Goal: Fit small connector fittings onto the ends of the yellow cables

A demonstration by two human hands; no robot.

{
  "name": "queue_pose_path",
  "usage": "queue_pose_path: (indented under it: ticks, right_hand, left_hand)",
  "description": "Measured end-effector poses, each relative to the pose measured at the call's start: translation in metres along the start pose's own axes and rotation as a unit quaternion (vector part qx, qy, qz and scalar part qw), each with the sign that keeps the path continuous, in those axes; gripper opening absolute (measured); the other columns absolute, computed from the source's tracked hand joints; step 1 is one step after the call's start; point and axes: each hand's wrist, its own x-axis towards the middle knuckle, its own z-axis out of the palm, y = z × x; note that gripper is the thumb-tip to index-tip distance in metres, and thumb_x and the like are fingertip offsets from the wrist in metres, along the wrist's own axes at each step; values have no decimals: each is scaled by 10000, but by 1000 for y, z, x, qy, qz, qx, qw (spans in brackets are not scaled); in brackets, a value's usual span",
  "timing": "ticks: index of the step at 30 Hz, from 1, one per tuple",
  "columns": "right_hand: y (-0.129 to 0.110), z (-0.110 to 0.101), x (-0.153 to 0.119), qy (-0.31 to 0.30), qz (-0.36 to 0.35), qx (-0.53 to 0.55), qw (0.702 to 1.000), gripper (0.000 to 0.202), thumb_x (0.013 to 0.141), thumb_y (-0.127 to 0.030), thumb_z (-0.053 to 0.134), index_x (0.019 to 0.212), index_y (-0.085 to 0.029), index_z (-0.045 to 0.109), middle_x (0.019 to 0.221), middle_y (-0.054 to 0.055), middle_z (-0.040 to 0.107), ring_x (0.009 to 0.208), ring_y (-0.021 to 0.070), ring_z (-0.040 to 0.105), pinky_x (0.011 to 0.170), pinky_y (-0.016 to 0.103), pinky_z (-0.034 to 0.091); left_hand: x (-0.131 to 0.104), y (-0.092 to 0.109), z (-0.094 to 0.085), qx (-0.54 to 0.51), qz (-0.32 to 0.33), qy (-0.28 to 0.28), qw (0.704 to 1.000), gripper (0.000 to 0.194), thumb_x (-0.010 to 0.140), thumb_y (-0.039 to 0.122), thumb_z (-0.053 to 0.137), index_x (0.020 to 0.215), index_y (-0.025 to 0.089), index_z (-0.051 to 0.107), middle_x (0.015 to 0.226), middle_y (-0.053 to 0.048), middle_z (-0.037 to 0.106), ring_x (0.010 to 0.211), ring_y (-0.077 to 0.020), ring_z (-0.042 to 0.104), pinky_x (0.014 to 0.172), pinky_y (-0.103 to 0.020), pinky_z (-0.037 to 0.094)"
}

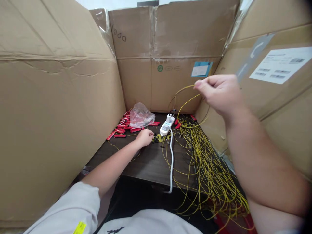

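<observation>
Raised on the right, my right hand (219, 92) pinches a thin yellow cable (186, 87) that loops down from the fingertips. My left hand (145, 137) is low over the dark table, its fingers curled beside a scatter of small yellow and black pieces (159, 138); what lies between those fingertips, if anything, is too small to make out. A large bundle of yellow cables (209, 169) spreads along the table's right side and hangs over the front edge.
A white power strip (167, 125) with a white cord (172, 159) lies mid-table. Red-and-black pieces (120, 130) and a clear plastic bag (141, 115) are at the back left. Cardboard walls stand left (56, 107), behind (136, 81) and right (275, 107).
</observation>
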Motion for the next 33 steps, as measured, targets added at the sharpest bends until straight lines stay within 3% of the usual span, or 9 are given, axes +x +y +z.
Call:
queue_pose_path:
  ticks: [6, 9, 16, 19, 23, 25, 27, 30, 33]
  right_hand:
    - [-11, 18, -17, -210, 84, -72, 972, 355, 797, -420, 651, 577, -143, 624, 427, -58, 351, 414, 34, 266, 450, 227, 265]
    - [-13, 19, -20, -235, 133, -67, 961, 354, 813, -442, 631, 626, -143, 661, 442, -32, 428, 407, 48, 302, 427, 236, 239]
    - [-34, 39, -7, -151, 226, 214, 938, 380, 839, -512, 595, 850, -139, 664, 638, 15, 579, 367, 14, 231, 344, 208, 167]
    - [-51, 63, 5, -119, 243, 325, 906, 392, 865, -542, 546, 903, -158, 615, 636, -5, 542, 360, 10, 238, 325, 182, 175]
    - [-59, 101, 23, -55, 253, 389, 884, 382, 891, -543, 501, 930, -170, 573, 604, -36, 478, 353, 11, 267, 325, 161, 232]
    - [-53, 116, 33, -13, 265, 406, 874, 361, 903, -520, 494, 945, -169, 566, 588, -47, 459, 358, 14, 284, 333, 151, 259]
    - [-39, 126, 44, 30, 297, 409, 862, 330, 922, -480, 482, 954, -163, 567, 568, -53, 443, 369, 20, 318, 354, 148, 309]
    - [-9, 138, 55, 63, 360, 375, 852, 301, 940, -423, 467, 948, -147, 588, 562, -42, 451, 394, 33, 383, 402, 168, 398]
    - [25, 152, 57, 52, 402, 309, 860, 311, 933, -431, 479, 935, -153, 617, 519, -63, 373, 363, 22, 294, 352, 151, 314]
  left_hand:
    - [19, 8, 11, 107, -1, -56, 993, 66, 629, 169, 732, 683, 206, 725, 774, -64, 701, 852, -233, 637, 819, -318, 453]
    - [23, 9, 2, 112, 7, -53, 992, 43, 660, 198, 720, 702, 195, 725, 823, -65, 707, 877, -231, 633, 839, -318, 449]
    - [14, 54, -45, -28, 50, 20, 998, 452, 938, 423, 341, 1073, 116, 645, 1005, -114, 690, 896, -192, 635, 755, -289, 483]
    - [-6, 91, -53, -339, 137, -43, 930, 534, 889, 527, 451, 1257, 145, 519, 1140, -151, 649, 1017, -222, 619, 820, -327, 484]
    - [-36, 124, -49, -474, 182, -154, 848, 523, 859, 505, 546, 1267, 180, 506, 1044, -131, 685, 997, -212, 634, 878, -360, 463]
    - [-49, 129, -50, -502, 155, -173, 833, 403, 865, 430, 574, 1156, 151, 575, 741, -63, 683, 702, -154, 646, 759, -338, 504]
    - [-58, 128, -58, -534, 116, -156, 823, 280, 863, 355, 592, 1019, 124, 623, 474, 40, 510, 432, -83, 482, 570, -278, 500]
    - [-69, 117, -86, -581, 61, -71, 809, 177, 824, 280, 633, 896, 118, 637, 399, 109, 282, 345, -36, 265, 392, -188, 394]
    - [-77, 97, -120, -570, -6, 8, 822, 146, 779, 236, 669, 851, 113, 635, 412, 107, 280, 350, -24, 240, 355, -147, 334]
